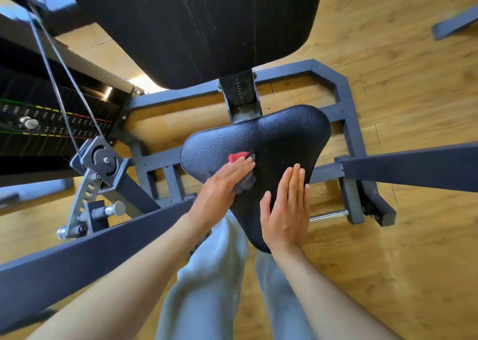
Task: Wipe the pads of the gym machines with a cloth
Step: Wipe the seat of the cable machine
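Frame centre: left hand [227, 178], fingers flat, presses the cloth [239, 157] onto the seat pad [282, 135] — unwiped pad lies toward upper right; right hand [285, 210] rests open beside it.

Two hands, left hand [224, 177] and right hand [285, 208], one cloth [236, 156], two pads: seat pad [279, 135], back pad [196, 24].

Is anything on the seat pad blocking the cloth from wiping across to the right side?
Only the right hand, lying flat on the seat pad just right of the cloth under the left hand. Otherwise the pad looks bare.
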